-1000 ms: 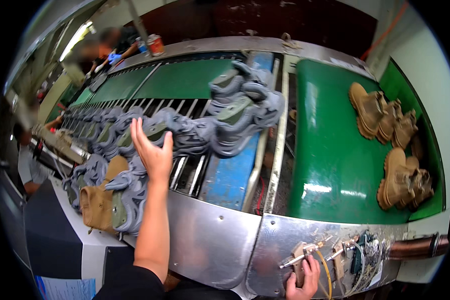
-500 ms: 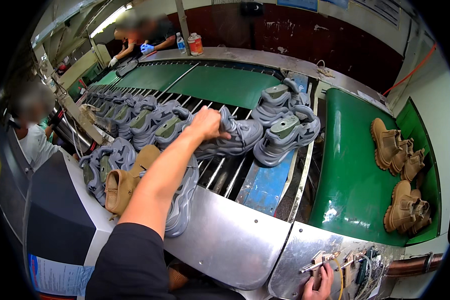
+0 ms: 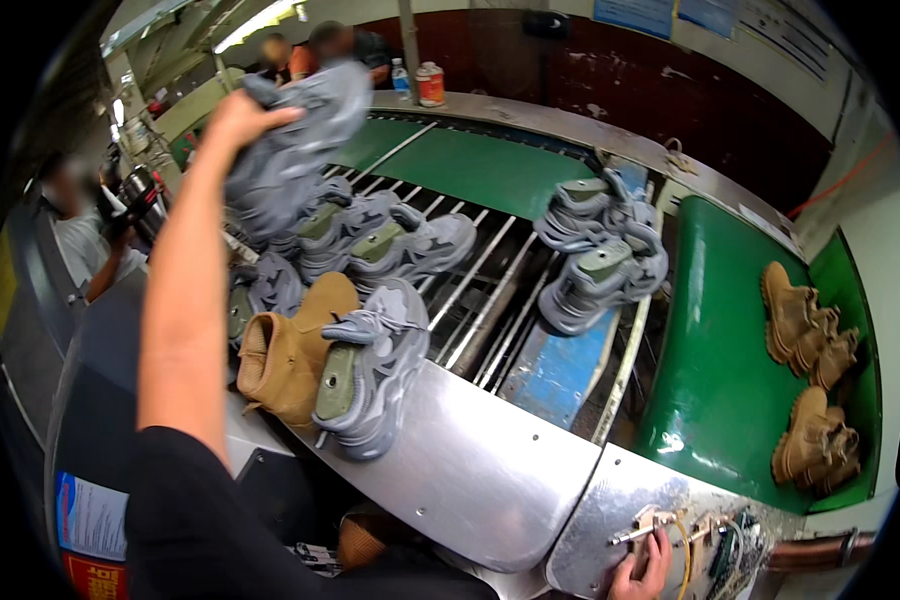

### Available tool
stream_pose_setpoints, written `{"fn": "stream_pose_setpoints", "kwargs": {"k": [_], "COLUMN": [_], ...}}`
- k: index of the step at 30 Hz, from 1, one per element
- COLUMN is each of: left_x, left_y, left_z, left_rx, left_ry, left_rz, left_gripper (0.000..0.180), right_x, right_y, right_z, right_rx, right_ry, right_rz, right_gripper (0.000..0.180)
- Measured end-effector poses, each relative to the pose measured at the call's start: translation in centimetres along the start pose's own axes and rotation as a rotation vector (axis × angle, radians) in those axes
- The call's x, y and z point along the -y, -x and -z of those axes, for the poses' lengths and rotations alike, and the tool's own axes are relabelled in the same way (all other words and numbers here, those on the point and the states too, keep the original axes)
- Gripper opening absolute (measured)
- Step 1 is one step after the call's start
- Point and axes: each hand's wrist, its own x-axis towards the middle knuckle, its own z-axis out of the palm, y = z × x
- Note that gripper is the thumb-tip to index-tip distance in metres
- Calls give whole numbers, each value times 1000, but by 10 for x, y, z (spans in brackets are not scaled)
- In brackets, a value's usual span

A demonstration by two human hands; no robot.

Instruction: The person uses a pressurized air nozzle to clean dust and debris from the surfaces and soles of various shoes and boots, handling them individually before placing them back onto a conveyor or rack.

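Observation:
My left hand (image 3: 247,118) is closed on a grey sneaker (image 3: 305,140), lifted at the upper left above a row of similar shoes. The shoe is blurred and tilted. Below my arm, a tan boot (image 3: 288,350) and a laced grey sneaker (image 3: 375,370) with a green insert stand on the metal plate's edge. My right hand (image 3: 642,572) lies at the lower right, fingers apart and fairly straight, the fingertips beside a silver-nozzled hand tool (image 3: 642,530). No grip on the tool shows.
More grey sneakers (image 3: 410,245) stand on metal rollers (image 3: 490,290); a pair (image 3: 605,280) stands beside a blue strip (image 3: 545,375). Tan boots (image 3: 818,440) line the green belt (image 3: 700,330) at right. A bottle and can stand at the back. Other people are at far left and back.
My left hand has lifted the grey sneaker off the rollers and carried it up and left. The laced sneaker by the tan boot now shows fully. My right hand stays by the tool.

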Motion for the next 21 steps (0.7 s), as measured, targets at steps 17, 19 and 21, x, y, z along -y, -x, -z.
{"fn": "stream_pose_setpoints", "kwargs": {"k": [17,19,21], "left_x": [65,-95,-231], "left_y": [132,166,229], "left_z": [-240,-258,-271], "left_rx": [608,735,929], "left_ry": [8,291,544], "left_rz": [-283,-586,-838], "left_gripper": [53,52,50], "right_x": [-2,1,10], "right_y": [-3,26,64], "right_z": [-1,21,27], "right_rx": [-204,-299,-385], "right_ry": [-83,-100,-109], "right_rz": [-33,-80,-95], "right_gripper": [40,42,43]}}
